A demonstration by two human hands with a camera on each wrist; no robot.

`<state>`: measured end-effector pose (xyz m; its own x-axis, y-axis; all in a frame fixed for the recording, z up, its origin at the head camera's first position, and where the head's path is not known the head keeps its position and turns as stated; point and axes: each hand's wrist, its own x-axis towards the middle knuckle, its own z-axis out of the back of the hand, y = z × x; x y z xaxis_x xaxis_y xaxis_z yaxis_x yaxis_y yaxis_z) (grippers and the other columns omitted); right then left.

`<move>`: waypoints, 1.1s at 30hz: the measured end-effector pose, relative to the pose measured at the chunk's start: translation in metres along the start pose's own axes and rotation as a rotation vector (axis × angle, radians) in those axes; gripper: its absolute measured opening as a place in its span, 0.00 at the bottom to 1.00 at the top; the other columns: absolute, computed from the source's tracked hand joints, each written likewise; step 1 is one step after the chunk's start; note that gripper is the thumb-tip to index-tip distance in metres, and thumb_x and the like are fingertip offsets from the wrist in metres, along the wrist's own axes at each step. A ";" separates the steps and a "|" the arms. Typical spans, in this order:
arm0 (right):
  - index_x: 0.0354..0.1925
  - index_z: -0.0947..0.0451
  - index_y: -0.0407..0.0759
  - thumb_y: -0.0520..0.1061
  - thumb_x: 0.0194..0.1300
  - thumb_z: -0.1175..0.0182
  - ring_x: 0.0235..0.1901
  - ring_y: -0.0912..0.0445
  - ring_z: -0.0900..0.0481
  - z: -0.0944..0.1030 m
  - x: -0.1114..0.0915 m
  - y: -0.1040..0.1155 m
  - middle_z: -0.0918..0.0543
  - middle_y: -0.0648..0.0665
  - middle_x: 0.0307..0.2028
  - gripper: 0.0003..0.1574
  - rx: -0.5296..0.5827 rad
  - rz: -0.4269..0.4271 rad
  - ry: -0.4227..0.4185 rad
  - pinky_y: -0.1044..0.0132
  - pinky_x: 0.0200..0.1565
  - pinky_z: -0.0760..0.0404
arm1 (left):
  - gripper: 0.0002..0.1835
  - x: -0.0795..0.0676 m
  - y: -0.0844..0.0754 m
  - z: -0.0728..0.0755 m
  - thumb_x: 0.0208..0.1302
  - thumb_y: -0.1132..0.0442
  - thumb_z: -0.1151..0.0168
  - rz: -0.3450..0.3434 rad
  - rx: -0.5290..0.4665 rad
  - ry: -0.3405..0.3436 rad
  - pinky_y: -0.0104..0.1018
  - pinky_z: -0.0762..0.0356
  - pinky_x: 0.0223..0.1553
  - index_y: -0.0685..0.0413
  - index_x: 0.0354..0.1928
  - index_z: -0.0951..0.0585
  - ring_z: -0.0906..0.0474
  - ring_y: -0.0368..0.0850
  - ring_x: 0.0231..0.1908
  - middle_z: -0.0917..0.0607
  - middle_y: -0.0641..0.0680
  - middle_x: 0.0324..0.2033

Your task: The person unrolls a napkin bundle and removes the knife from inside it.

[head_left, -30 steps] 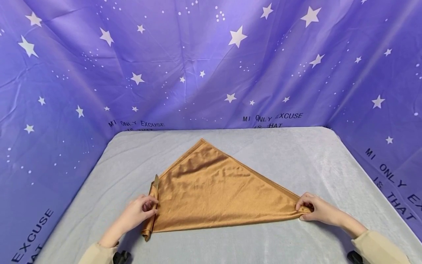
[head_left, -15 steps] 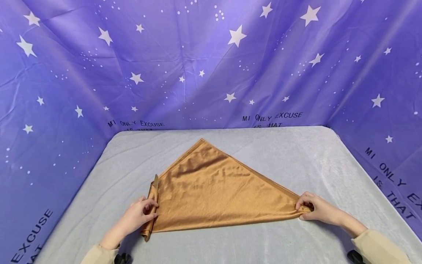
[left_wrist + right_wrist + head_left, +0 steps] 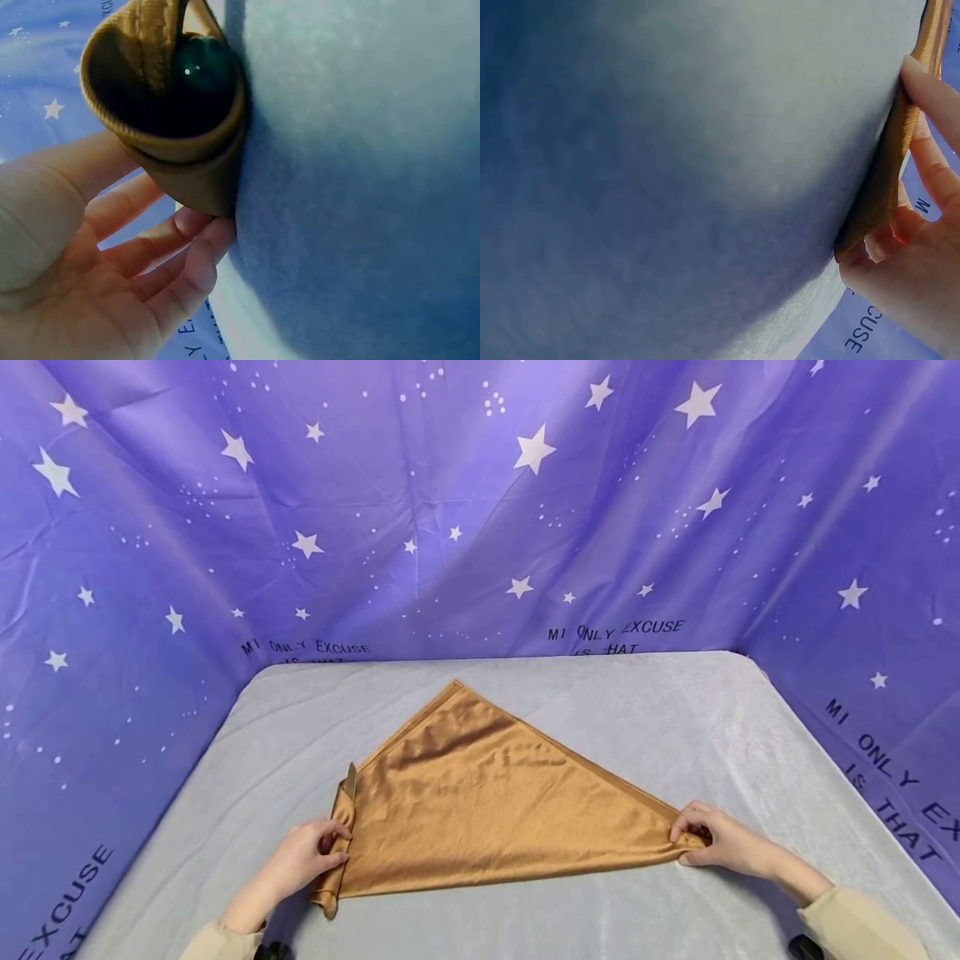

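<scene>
A golden-brown satin cloth (image 3: 465, 810), folded into a triangle, lies on the table in the head view. Its left end is a narrow roll (image 3: 343, 806), and a pointed, blade-like tip (image 3: 351, 777) sticks out at the far end. My left hand (image 3: 303, 856) grips this roll between thumb and fingers. Looking into the roll's near end, the left wrist view shows a dark green, shiny rounded end (image 3: 204, 67) inside; the rest of that object is wrapped out of sight. With my right hand (image 3: 727, 839) I pinch the cloth's right corner (image 3: 881, 191).
The table (image 3: 585, 910) wears a pale grey, velvety cover. Purple curtains (image 3: 465, 502) with white stars and lettering stand behind it and along both sides.
My left hand has shifted slightly left and toward me with the rolled end. The right hand keeps its pinch on the corner. The head view has moved a little.
</scene>
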<state>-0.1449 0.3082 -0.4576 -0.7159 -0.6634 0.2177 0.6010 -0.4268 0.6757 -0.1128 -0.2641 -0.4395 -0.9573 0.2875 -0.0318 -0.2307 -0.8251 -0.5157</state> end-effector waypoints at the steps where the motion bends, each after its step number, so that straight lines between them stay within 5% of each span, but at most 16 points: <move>1: 0.31 0.27 0.46 0.35 0.44 0.33 0.34 0.64 0.34 0.000 0.000 0.000 0.27 0.48 0.32 0.15 0.003 0.002 -0.001 0.71 0.32 0.36 | 0.09 0.000 0.000 0.000 0.47 0.67 0.34 0.001 0.003 0.002 0.28 0.42 0.20 0.53 0.32 0.21 0.41 0.33 0.18 0.33 0.45 0.18; 7: 0.31 0.27 0.47 0.35 0.44 0.33 0.34 0.65 0.34 0.000 0.000 0.000 0.27 0.48 0.32 0.16 0.002 0.007 -0.003 0.71 0.32 0.36 | 0.08 0.002 -0.002 -0.002 0.44 0.69 0.35 0.023 0.019 -0.012 0.27 0.40 0.18 0.54 0.30 0.20 0.40 0.32 0.16 0.31 0.44 0.15; 17: 0.32 0.27 0.46 0.35 0.42 0.32 0.34 0.64 0.33 -0.001 0.002 -0.001 0.28 0.48 0.32 0.17 -0.011 0.036 -0.017 0.71 0.32 0.36 | 0.10 0.004 -0.005 -0.005 0.41 0.71 0.37 0.156 -0.019 -0.018 0.28 0.41 0.16 0.55 0.30 0.20 0.40 0.36 0.12 0.31 0.45 0.11; 33: 0.31 0.26 0.45 0.33 0.42 0.33 0.35 0.65 0.33 -0.001 0.001 -0.004 0.27 0.48 0.32 0.17 0.015 0.047 -0.013 0.72 0.33 0.36 | 0.11 -0.009 0.009 0.006 0.45 0.72 0.38 0.150 -0.108 -0.077 0.28 0.41 0.20 0.56 0.34 0.21 0.41 0.33 0.15 0.32 0.45 0.13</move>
<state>-0.1478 0.3081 -0.4610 -0.6918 -0.6743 0.2582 0.6285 -0.3864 0.6751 -0.1070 -0.2777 -0.4388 -0.9909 0.1241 -0.0514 -0.0688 -0.7977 -0.5991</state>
